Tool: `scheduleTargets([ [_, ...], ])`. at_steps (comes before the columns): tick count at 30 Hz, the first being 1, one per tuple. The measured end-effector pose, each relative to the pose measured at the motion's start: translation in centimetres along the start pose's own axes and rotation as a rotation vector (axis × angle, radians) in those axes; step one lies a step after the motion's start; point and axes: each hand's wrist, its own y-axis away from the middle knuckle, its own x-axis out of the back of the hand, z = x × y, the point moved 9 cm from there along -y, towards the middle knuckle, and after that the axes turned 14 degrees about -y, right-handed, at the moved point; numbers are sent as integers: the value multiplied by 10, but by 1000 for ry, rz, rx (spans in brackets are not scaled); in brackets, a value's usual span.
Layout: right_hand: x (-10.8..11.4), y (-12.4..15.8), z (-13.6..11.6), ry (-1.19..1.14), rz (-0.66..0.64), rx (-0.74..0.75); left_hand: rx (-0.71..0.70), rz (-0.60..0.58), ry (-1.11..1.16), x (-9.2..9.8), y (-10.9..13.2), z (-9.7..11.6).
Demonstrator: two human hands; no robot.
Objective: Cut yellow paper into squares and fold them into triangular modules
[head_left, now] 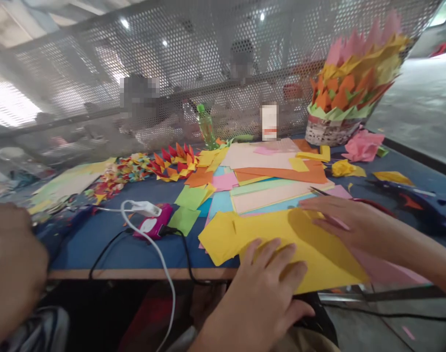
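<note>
A large yellow paper sheet point(318, 264) lies at the table's front edge, its near side sticking out past it. My left hand point(259, 293) rests on that sheet with fingers spread, thumb near the sheet's lower edge. On the sheet's right part lies my right hand point(355, 227), fingers stretched out to the left. Just behind the right hand is a dark pointed blade point(319, 191); a red loop point(377, 204) shows farther right, and the hand hides what lies between. Smaller yellow paper pieces point(219, 237) adjoin the big sheet on the left.
A magenta power adapter point(155, 225) with a white cable point(167, 274) sits left. Coloured papers point(278, 176) cover the middle. Farther back are a green bottle point(206, 127), a folded-paper basket point(336, 129) and a perforated metal panel point(215, 63). Another person's hand point(13, 259) is far left.
</note>
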Motion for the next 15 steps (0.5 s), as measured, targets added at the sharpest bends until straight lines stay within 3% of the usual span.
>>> scheduleTargets([
  [3,-18,2,-3,-43,-23,26,134,85,16,12,9,-24],
  [5,-21,1,1,-60,-15,17,436,171,-98,18,27,-68],
  [8,-15,2,10,-79,51,-39,687,198,-190,15,55,-117],
  [11,-4,4,18,-123,128,-98,788,209,-207,13,69,-144],
  [15,18,10,27,-211,238,-167,809,284,-157,17,70,-152],
])
